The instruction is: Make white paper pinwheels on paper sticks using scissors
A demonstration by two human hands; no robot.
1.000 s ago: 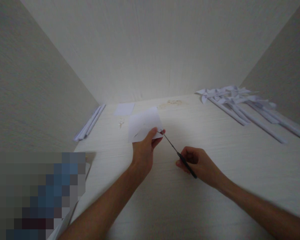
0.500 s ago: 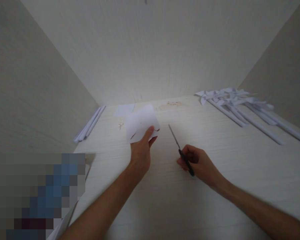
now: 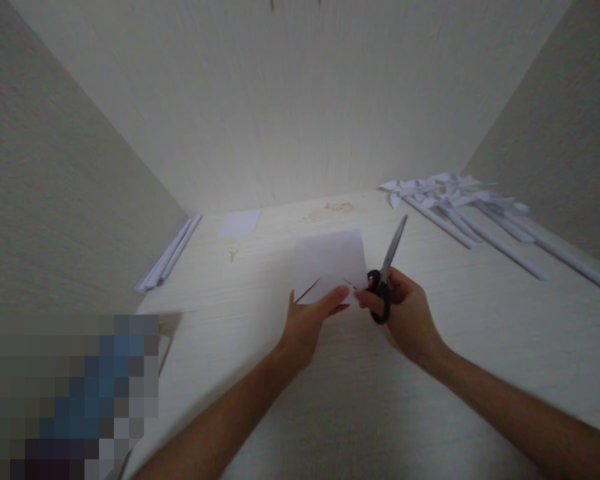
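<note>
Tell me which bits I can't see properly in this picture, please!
In the head view:
- Some fingers of the left hand: hidden behind the paper sheet.
- Whether the right hand touches that sheet: too small and dim to tell.
- How many folded paper shapes there are: they overlap and blur.
- The rest of the right forearm: cut off by the picture's edge.
- The lower-left corner: covered by coarse blocks.

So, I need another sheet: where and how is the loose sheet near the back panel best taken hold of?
Probably pinch the loose sheet at its near right corner from the front right: it lies flat, its far edge close to the back panel, with scraps in front.
</note>
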